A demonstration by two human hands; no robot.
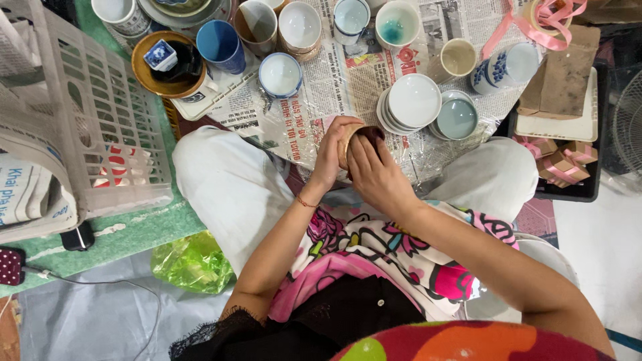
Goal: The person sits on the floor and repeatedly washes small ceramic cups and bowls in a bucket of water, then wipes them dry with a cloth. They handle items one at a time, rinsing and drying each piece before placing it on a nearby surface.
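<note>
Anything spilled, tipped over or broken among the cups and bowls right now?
One cup stands out: the blue-and-white patterned cup at upper right lies on its side on the newspaper, while its neighbours stand upright. No spill or breakage shows. Both hands, left hand and right hand, hold a small brown cup.

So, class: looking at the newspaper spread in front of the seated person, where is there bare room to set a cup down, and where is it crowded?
Bare newspaper lies between the small white bowl and the stack of white saucers, just beyond the hands holding the brown cup. The far edge is crowded: the blue cup, cream bowls and teal-stained cup stand close together.
</note>
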